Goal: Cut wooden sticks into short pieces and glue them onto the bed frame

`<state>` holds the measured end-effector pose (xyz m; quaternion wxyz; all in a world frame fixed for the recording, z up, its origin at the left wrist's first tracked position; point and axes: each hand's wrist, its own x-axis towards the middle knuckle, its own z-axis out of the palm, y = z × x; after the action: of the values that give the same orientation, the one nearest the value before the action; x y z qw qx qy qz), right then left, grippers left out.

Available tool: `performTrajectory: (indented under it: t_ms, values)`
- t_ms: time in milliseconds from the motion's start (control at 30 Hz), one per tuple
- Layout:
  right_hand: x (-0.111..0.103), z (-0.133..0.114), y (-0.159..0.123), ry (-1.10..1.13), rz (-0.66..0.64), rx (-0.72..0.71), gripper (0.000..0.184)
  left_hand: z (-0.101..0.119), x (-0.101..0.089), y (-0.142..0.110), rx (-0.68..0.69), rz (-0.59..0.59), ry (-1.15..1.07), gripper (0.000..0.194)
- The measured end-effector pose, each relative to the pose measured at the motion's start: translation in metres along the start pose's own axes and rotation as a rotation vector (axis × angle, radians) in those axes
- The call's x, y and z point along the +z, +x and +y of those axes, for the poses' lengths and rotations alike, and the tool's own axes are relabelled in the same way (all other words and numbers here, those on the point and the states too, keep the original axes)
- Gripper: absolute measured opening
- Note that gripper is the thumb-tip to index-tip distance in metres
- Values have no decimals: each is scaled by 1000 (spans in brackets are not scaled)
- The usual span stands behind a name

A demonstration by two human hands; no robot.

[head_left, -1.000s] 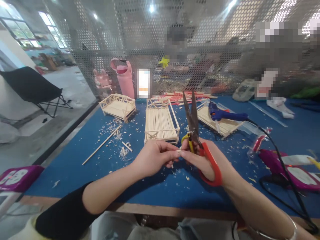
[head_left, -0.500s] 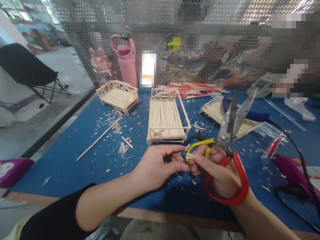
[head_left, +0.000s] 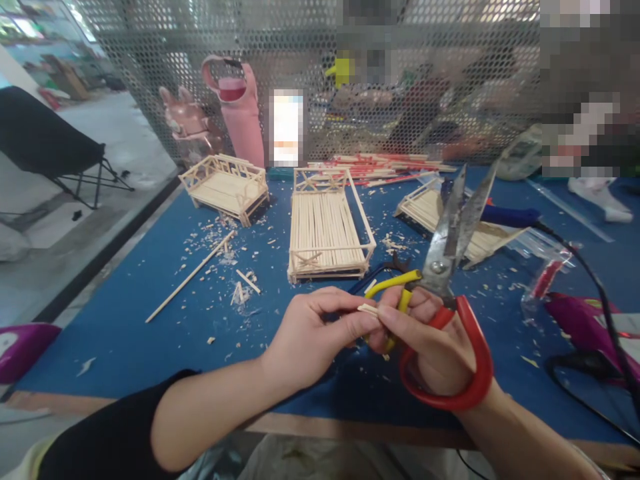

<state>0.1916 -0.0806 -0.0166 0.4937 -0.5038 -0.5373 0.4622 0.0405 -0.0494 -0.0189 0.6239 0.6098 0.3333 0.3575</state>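
My right hand (head_left: 425, 327) carries a pair of scissors (head_left: 445, 260), with one red loop and what looks like a yellow loop around the fingers. Its blades point up and away, slightly apart. Between the right thumb and fingers are short pale wooden stick pieces (head_left: 369, 310). The thumb and index finger of my left hand (head_left: 315, 333) close on the left end of these pieces, and the fingertips of both hands nearly meet. Just beyond them stands a small stick-built bed frame (head_left: 327, 230) with slats and rails.
A smaller stick-built bench (head_left: 230, 190) stands at the left, and a tilted stick panel (head_left: 430, 213) lies right. Red-tipped sticks (head_left: 375, 167) pile at the back. A long stick (head_left: 190, 277), blue-handled pliers (head_left: 383, 267), a blue corded tool (head_left: 510, 215) and shavings lie on the blue tabletop (head_left: 125, 333).
My left hand's thumb and index finger have closed on the small stick pieces, which now sit tilted between both hands. The scissors have shifted slightly left with my right hand.
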Motion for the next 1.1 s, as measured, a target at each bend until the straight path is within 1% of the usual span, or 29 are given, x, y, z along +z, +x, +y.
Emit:
performTrajectory:
  t_ms: [100, 167, 267, 333, 467, 600, 700, 800, 867, 1000, 1100]
  values:
    - [2, 2, 0, 34, -17, 4, 31, -1, 2, 1, -14, -49, -100, 21]
    - [2, 5, -1, 112, -6, 29, 28, -2, 4, 3, -89, -52, -245, 24]
    - [0, 11, -3, 188, 43, 30, 19, -3, 5, 5, -232, 4, -436, 24]
    - [-2, 13, -5, 182, 46, 16, 13, -3, 5, 6, -277, 36, -471, 24]
    - [-2, 14, -5, 116, 89, 5, 14, -2, 4, 5, -278, 16, -451, 24]
    - [2, 13, -6, -57, 185, -89, 13, -4, 4, 4, -306, 37, -421, 28]
    - [5, 12, -8, -171, 253, -146, 12, -5, 4, 3, -337, 19, -425, 34]
    - [5, 12, -9, -196, 290, -141, 12, -4, 3, 3, -329, -8, -412, 35]
    - [4, 13, -9, -201, 282, -142, 12, -2, 1, 4, -311, -30, -360, 34]
    - [-2, 14, -10, -254, 204, -181, 6, 5, -2, 7, -324, -67, -251, 34]
    - [-6, 16, -9, -284, 217, -185, 5, 8, -1, 9, -330, -51, -196, 29]
